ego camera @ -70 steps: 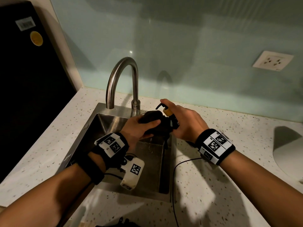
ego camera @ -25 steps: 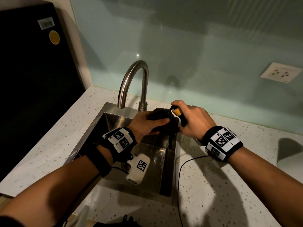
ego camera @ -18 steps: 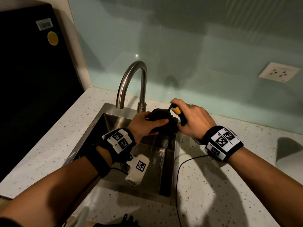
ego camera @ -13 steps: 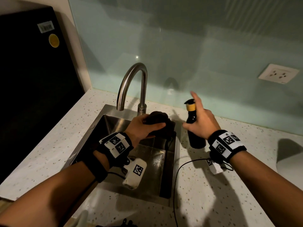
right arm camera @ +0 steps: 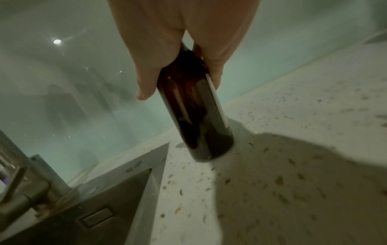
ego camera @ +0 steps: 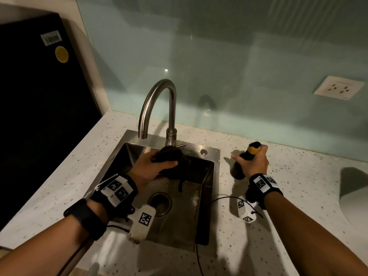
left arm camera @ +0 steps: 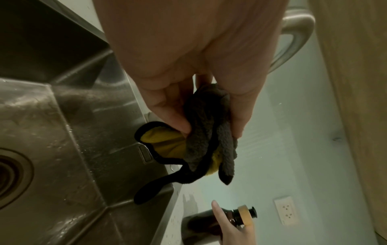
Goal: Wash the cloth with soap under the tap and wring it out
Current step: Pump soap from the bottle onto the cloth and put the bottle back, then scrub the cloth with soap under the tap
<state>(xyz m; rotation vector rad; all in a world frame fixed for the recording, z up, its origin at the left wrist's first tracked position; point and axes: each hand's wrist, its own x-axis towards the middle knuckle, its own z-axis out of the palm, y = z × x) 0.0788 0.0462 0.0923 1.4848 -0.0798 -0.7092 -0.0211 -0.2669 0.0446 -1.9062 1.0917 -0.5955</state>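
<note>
At the centre of the head view, a square stainless-steel sink (ego camera: 127, 156) is seen under a curved steel tap (ego camera: 157, 104), dry for now. Over the basin a bunched grey-and-yellow cloth (ego camera: 173, 162) is clenched in the left hand (ego camera: 151, 168); right of centre a brown glass soap bottle (ego camera: 241, 164) is gripped by the right hand (ego camera: 253, 164), on or just above the speckled counter. Soaping appears finished; water is called for next. The sticker writing at upper left cannot be read.

grey/yellow cloth (left arm camera: 209, 132), brown bottle (right arm camera: 194, 116), speckled counter (ego camera: 298, 196)
</note>
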